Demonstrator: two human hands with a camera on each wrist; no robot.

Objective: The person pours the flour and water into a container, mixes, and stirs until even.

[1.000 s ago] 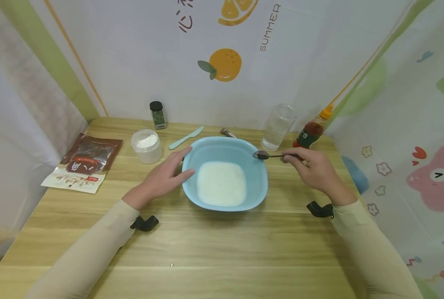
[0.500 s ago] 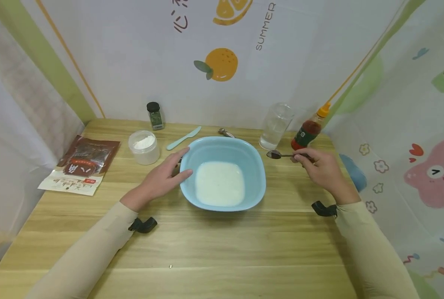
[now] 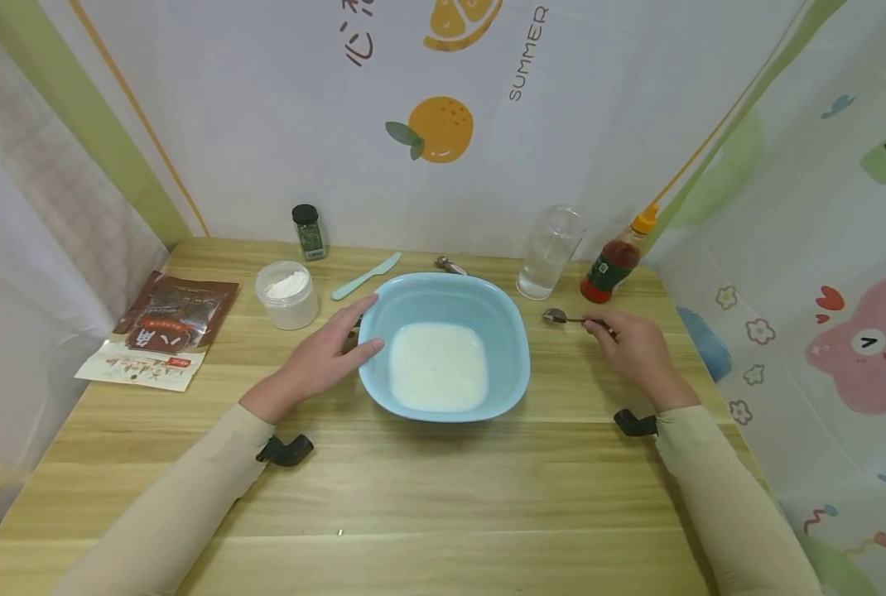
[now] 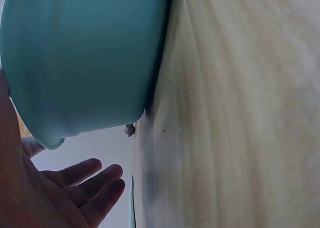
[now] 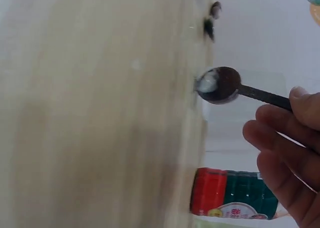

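Observation:
A pale blue basin [image 3: 513,356] with white liquid [image 3: 439,368] in it stands in the middle of the table. My left hand [image 3: 324,360] rests on its left rim, thumb and index finger reaching over the edge; in the left wrist view the other fingers [image 4: 100,183] stretch out free of the wall. Right of the basin, my right hand [image 3: 633,348] pinches the handle of a small dark metal spoon [image 5: 220,85]. White residue shows in the spoon's bowl. The spoon is low over the table; whether it touches the wood I cannot tell.
A jar of white powder [image 3: 288,298], a black-capped spice bottle [image 3: 310,236], a light green plastic knife [image 3: 368,276] and a brown packet [image 3: 167,331] lie to the left. Behind stand another spoon [image 3: 450,265], a glass of water [image 3: 547,257] and a red sauce bottle [image 3: 613,263].
The right hand has carried the spoon right, from over the basin's rim to beside the basin, and lowered it. The left hand stays on the rim.

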